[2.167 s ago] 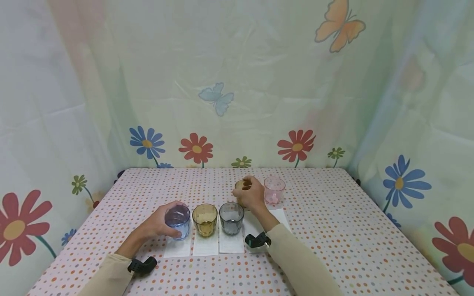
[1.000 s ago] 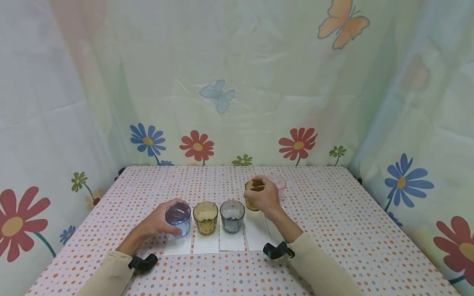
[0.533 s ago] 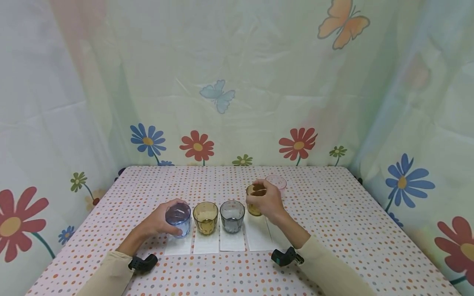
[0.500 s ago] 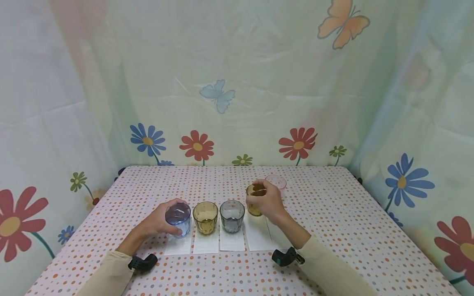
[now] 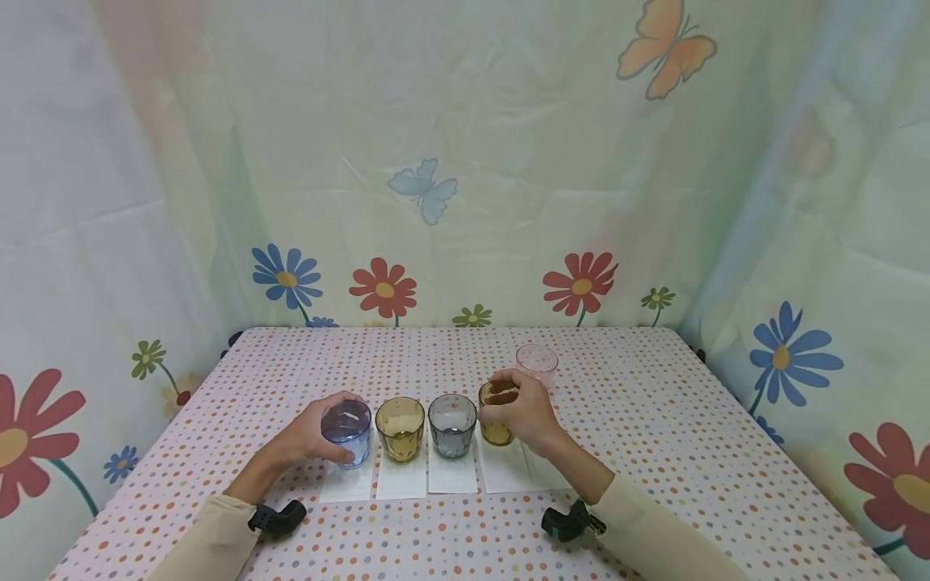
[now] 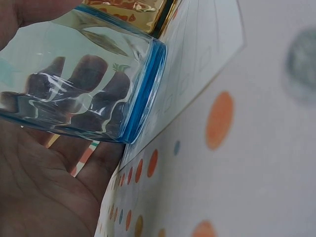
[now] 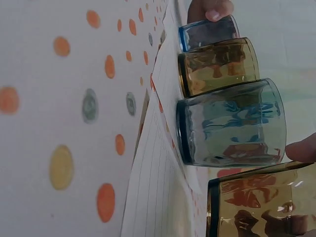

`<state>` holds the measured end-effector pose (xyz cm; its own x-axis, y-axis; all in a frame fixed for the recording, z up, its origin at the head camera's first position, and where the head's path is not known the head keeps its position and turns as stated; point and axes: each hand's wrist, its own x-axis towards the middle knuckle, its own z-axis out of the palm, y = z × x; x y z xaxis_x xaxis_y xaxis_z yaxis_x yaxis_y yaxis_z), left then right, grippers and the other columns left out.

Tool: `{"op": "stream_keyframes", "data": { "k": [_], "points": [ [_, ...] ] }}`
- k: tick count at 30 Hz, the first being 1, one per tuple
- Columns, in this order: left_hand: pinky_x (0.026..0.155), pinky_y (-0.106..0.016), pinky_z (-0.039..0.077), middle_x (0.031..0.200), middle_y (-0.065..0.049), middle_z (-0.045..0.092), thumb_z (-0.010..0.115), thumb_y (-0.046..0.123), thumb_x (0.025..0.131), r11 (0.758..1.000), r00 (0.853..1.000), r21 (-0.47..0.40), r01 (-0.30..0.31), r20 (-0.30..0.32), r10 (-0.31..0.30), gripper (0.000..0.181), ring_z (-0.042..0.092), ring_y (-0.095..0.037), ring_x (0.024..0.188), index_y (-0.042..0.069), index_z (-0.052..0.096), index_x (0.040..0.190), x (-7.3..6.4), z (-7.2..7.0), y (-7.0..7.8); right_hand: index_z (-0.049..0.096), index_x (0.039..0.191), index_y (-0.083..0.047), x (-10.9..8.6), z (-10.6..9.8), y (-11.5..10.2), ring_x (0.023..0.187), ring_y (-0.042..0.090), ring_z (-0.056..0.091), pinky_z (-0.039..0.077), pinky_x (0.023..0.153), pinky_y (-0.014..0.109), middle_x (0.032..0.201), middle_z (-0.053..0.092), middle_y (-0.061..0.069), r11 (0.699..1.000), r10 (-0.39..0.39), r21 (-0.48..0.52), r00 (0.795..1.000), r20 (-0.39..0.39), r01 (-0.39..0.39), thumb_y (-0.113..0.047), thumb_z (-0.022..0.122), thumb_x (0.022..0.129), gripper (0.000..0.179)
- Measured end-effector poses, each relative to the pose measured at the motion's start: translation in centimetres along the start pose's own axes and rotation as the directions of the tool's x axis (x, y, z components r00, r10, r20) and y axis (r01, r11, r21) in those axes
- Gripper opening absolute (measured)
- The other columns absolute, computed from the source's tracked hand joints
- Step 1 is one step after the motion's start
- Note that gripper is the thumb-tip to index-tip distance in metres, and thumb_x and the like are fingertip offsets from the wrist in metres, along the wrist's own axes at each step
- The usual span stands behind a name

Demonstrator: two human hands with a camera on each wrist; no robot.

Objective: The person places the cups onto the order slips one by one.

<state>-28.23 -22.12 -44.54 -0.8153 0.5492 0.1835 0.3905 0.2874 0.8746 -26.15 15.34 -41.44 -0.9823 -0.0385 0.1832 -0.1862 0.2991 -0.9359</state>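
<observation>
At the left end of a row of glasses, my left hand [image 5: 308, 436] curls round a blue glass [image 5: 353, 446]. The left wrist view shows this glass's blue base [image 6: 144, 94] over white paper, with fingers visible through its side. My right hand [image 5: 532, 413] grips an amber glass [image 5: 496, 436] by its upper part at the right end of the row. Between the hands stand a second amber glass [image 5: 400, 436] and a grey glass [image 5: 453, 432], both upright. In the right wrist view the gripped amber glass [image 7: 261, 202] is close beside the grey one.
A pink glass [image 5: 538, 363] stands behind my right hand, partly hidden by it. White paper strips [image 5: 402, 486] lie side by side under the row, on a dotted tablecloth [image 5: 407, 541]. Flowered curtains [image 5: 465, 266] enclose the back and sides.
My right hand has carried the amber glass from behind the grey one rightward and then nearer, to the row's right end. The pink glass shows more again. My left hand stays on the blue glass.
</observation>
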Motion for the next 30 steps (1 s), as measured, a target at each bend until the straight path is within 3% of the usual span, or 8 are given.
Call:
{"op": "stream_keyframes", "data": {
  "k": [9,16,30],
  "points": [
    [0.096,-0.036,0.048,0.127,-0.016,0.062,0.089,0.008,0.063,1.0,1.0,-0.012,0.0,0.003,0.0,0.084,0.056,-0.034,0.118,-0.003,0.052,0.138,-0.1,0.1,0.0,0.064,0.116,-0.005,-0.5,0.0,0.7,0.097,0.028,0.07,0.057,0.077,0.038,0.108,0.067,0.012,1.0,0.018,-0.016,1.0,0.017,-0.018,-0.006,0.08,0.068,0.051],
    [0.097,-0.034,0.047,0.127,-0.014,0.063,0.089,0.008,0.063,1.0,1.0,-0.006,-0.001,-0.002,0.001,0.083,0.056,-0.033,0.118,-0.003,0.052,0.137,-0.3,0.2,0.0,0.063,0.118,-0.004,-0.9,0.1,1.1,0.092,0.025,0.067,0.055,0.074,0.037,0.106,0.066,0.011,0.999,0.003,-0.041,0.999,0.033,-0.002,-0.008,0.078,0.065,0.056],
    [0.098,-0.035,0.047,0.128,-0.016,0.063,0.089,0.008,0.064,1.0,1.0,-0.018,-0.002,-0.002,0.002,0.083,0.056,-0.033,0.119,-0.004,0.052,0.138,-0.1,0.1,0.1,0.06,0.113,-0.007,-1.1,-0.2,1.0,0.095,0.025,0.065,0.053,0.081,0.037,0.103,0.068,0.009,0.993,0.001,-0.118,0.997,0.072,0.008,-0.012,0.086,0.063,0.057]
  ]
}}
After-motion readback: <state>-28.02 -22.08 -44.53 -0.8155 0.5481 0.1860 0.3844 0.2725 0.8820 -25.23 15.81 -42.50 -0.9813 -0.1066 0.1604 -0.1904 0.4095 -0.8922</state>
